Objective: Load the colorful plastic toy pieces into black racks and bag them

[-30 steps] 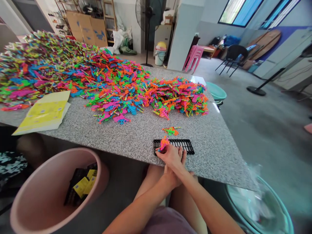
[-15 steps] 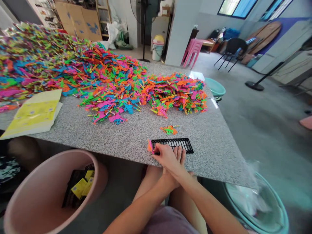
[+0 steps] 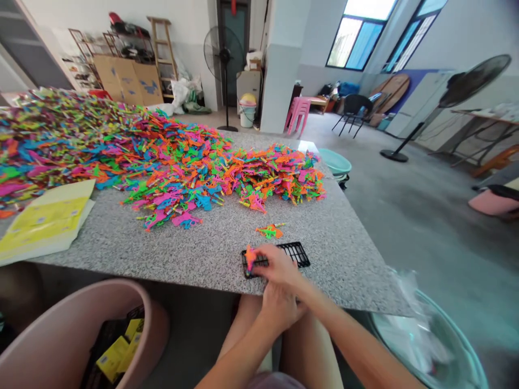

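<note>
My right hand (image 3: 279, 265) is crossed over my left and pinches a small pink-and-orange plastic toy gun (image 3: 250, 258) between thumb and fingers. The toy is over the left end of a black slotted plastic rack (image 3: 299, 252), which lies on the stone tabletop near its front edge. My left hand (image 3: 279, 306) is underneath the right one at the table edge; its fingers are mostly hidden, so its grip cannot be made out. Just beyond the rack lies a small cluster of green and orange toys (image 3: 271, 231).
A large heap of colourful plastic toys (image 3: 182, 173) covers the table's far side. Yellow printed sheets (image 3: 48, 219) lie at left. Below stand a pink tub (image 3: 152, 319) holding yellow cards and black racks, and at right a teal tub (image 3: 458, 324) with clear plastic. Another person's leg shows at far left.
The toy in my right hand has gone from beside the rack's left end to over it. The rack now sits slightly angled. My head view has tilted up.
</note>
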Tool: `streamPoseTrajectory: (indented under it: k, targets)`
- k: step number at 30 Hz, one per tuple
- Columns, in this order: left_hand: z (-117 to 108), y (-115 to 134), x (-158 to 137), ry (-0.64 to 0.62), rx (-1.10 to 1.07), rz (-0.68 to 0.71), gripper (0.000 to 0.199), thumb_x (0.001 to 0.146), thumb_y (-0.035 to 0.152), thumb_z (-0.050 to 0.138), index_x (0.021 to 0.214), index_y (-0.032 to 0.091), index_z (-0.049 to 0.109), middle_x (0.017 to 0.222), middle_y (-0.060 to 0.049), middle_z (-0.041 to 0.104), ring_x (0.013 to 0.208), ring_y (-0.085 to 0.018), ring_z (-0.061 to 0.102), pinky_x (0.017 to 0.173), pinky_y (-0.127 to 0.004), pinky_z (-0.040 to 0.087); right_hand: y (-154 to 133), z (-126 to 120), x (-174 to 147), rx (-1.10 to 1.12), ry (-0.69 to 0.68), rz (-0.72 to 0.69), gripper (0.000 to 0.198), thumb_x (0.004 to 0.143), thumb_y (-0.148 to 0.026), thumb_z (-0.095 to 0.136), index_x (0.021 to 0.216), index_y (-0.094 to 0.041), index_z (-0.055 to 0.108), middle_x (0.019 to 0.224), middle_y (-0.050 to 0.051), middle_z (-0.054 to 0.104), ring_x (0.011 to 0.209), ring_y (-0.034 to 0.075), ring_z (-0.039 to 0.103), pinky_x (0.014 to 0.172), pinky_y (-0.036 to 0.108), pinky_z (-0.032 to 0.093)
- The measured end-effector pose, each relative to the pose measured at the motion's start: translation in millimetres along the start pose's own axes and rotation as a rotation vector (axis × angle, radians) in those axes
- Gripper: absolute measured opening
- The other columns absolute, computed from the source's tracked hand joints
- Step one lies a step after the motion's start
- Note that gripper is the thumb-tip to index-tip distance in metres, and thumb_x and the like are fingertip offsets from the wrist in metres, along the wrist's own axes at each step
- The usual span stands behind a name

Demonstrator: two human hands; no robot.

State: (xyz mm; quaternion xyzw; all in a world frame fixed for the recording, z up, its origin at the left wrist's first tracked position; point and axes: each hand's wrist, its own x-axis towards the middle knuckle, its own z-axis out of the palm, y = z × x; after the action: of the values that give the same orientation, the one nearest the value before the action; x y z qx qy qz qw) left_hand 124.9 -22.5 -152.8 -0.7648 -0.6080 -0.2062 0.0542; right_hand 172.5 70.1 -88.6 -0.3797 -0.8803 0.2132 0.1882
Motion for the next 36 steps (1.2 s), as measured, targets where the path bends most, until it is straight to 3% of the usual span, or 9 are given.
streamPoseTrajectory:
  k: [3,6,8,11,16,19,25,31,36]
  targets:
    - [-8.2,-1.0,3.4,-0.001,-0.005,0.034,0.09,0.089,0.072,0.036,0.149,0.006,0.034,0.153,-0.02,0.038,0.144,-0.033,0.03,0.118,-0.045,0.023,25.2,-31.0,49.1,-0.26,-0.012,0.019,0.041,0.085,-0.005,0.05,0.123,-0.018,0.058,0.13,0.014,0.056,0.117,0.026,0.053,0.095,0.039,0.046]
    - [-13.0,-1.8,5.2,-0.022,-0.006,0.033,0.091,0.089,0.071,0.036,0.151,0.004,0.028,0.156,-0.021,0.031,0.146,-0.032,0.026,0.118,-0.046,0.023,43.9,-44.0,77.2,-0.502,-0.16,0.028,0.035,0.087,-0.001,0.045,0.116,-0.014,0.061,0.123,0.019,0.06,0.115,0.028,0.054,0.09,0.037,0.047]
    - [-15.4,-2.1,5.4,-0.037,-0.002,0.033,0.09,0.09,0.071,0.035,0.151,0.005,0.026,0.156,-0.02,0.03,0.146,-0.032,0.025,0.118,-0.046,0.023,48.7,-42.0,79.7,-0.496,-0.196,0.029,0.029,0.088,-0.002,0.044,0.108,-0.013,0.062,0.115,0.019,0.064,0.111,0.026,0.057,0.089,0.034,0.047]
    - [-17.8,-1.4,5.8,-0.062,-0.008,0.045,0.089,0.09,0.071,0.034,0.15,0.005,0.03,0.155,-0.02,0.034,0.145,-0.032,0.028,0.118,-0.046,0.023,43.0,-28.1,66.9,-0.226,-0.092,0.099,0.025,0.091,-0.007,0.043,0.11,-0.014,0.057,0.106,0.014,0.067,0.098,0.022,0.063,0.085,0.031,0.048]
    - [-14.7,0.9,5.8,-0.117,-0.027,0.006,0.082,0.088,0.069,0.041,0.139,0.006,0.048,0.141,-0.021,0.052,0.136,-0.035,0.041,0.116,-0.048,0.025,14.8,8.4,44.6,0.588,-0.109,0.165,0.02,0.089,-0.016,0.047,0.108,-0.018,0.053,0.096,0.006,0.071,0.076,0.015,0.068,0.072,0.028,0.054]
    - [-13.9,0.1,5.3,-0.136,-0.021,0.014,0.08,0.088,0.067,0.042,0.14,0.006,0.049,0.138,-0.02,0.055,0.134,-0.035,0.044,0.116,-0.049,0.024,1.9,22.9,49.1,0.71,-0.096,0.126,0.019,0.081,-0.013,0.058,0.1,-0.016,0.056,0.092,0.005,0.072,0.083,0.015,0.069,0.076,0.027,0.052]
    - [-20.5,-2.3,5.3,-0.122,0.019,0.067,0.087,0.089,0.065,0.04,0.152,0.006,0.028,0.149,-0.02,0.043,0.138,-0.033,0.039,0.117,-0.046,0.022,-8.1,28.9,69.7,0.369,-0.195,-0.072,0.02,0.072,-0.009,0.068,0.09,-0.018,0.063,0.082,-0.001,0.069,0.073,0.014,0.063,0.07,0.023,0.046]
    - [-14.5,-3.3,3.1,-0.082,0.046,0.129,0.08,0.094,0.058,0.037,0.154,0.008,0.022,0.152,-0.017,0.039,0.14,-0.034,0.037,0.116,-0.047,0.023,-20.1,26.2,64.4,0.036,-0.26,-0.251,0.031,0.076,-0.011,0.068,0.105,-0.016,0.059,0.089,0.005,0.066,0.08,0.019,0.062,0.072,0.027,0.044]
    - [-8.6,-2.6,0.4,-0.04,0.031,0.085,0.082,0.091,0.06,0.042,0.152,0.006,0.029,0.148,-0.018,0.046,0.14,-0.034,0.036,0.116,-0.047,0.027,-8.9,17.9,59.2,0.091,-0.254,-0.244,0.041,0.073,-0.007,0.068,0.112,-0.017,0.058,0.108,0.008,0.065,0.095,0.02,0.062,0.083,0.029,0.046]
